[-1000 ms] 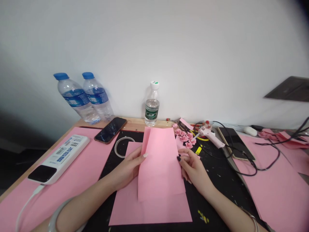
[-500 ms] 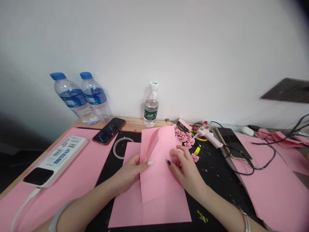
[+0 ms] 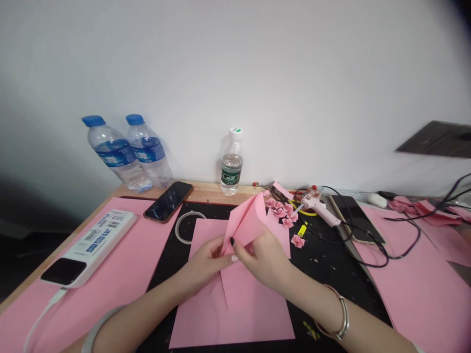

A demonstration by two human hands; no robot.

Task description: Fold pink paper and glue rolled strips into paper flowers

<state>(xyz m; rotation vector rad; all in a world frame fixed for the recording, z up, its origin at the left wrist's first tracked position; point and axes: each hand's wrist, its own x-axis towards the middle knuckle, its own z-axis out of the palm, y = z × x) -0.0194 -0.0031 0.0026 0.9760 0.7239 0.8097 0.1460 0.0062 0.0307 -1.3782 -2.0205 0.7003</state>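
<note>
A folded pink paper (image 3: 245,220) is held up at the middle, its upper part bent into a pointed, open fold. My left hand (image 3: 208,262) grips its left edge, thumb on the front and fingers behind. From the right, my right hand (image 3: 263,257) closes on the same paper, its dark-nailed thumb near the left thumb and its other fingers hidden behind the fold. Beneath both hands a flat pink sheet (image 3: 231,326) lies on the black mat (image 3: 320,289).
Behind stand a small bottle (image 3: 231,169) and two blue-capped bottles (image 3: 149,152). A phone (image 3: 168,201), tape ring (image 3: 180,228) and white device (image 3: 90,247) are at left. Paper roses (image 3: 287,211), a glue gun (image 3: 320,211), cables and another phone (image 3: 356,218) lie right.
My right hand has moved left and closed on the paper, bringing its thumb beside my left thumb. The paper's upper part has been bent over into a point.
</note>
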